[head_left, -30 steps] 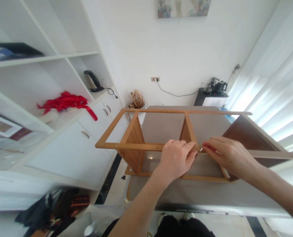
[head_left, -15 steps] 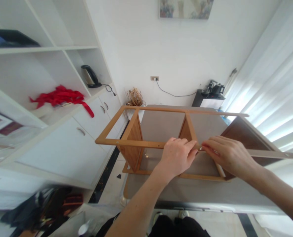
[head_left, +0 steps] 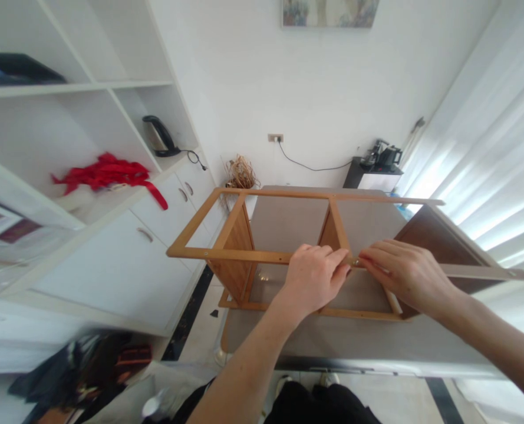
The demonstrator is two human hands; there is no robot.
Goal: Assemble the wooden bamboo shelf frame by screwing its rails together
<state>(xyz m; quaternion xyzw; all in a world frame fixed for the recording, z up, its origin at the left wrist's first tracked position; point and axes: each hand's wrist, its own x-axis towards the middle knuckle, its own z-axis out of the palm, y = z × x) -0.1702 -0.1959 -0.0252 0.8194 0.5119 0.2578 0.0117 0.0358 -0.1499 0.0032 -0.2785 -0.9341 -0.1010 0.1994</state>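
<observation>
I have the wooden frame (head_left: 339, 228) laid along the grey table (head_left: 376, 338) in front of me, its upper left end reaching out past the table's left edge. My left hand (head_left: 315, 274) is wrapped over the near upper rail (head_left: 246, 255), thumb and forefinger closed on it close to where the crosspiece joins. My right hand (head_left: 405, 270) sits just beside it, thumb and fingertips bunched at a small shiny fitting (head_left: 356, 262) on that rail. Whether they are closed on the fitting or only touching it, I cannot tell from here.

The frame looks like stiff, open wood — bulky rather than very heavy, I'd judge, and apt to rock or twist if pushed from one corner. The rail is slim and smooth, so I'd take it close to a crosspiece, where the panel (head_left: 235, 256) or bar beneath backs it up, and not out at the long free ends. The fitting looks tiny and hard, probably slippery — a job for fingertips, easily dropped through the gap onto the table below.
</observation>
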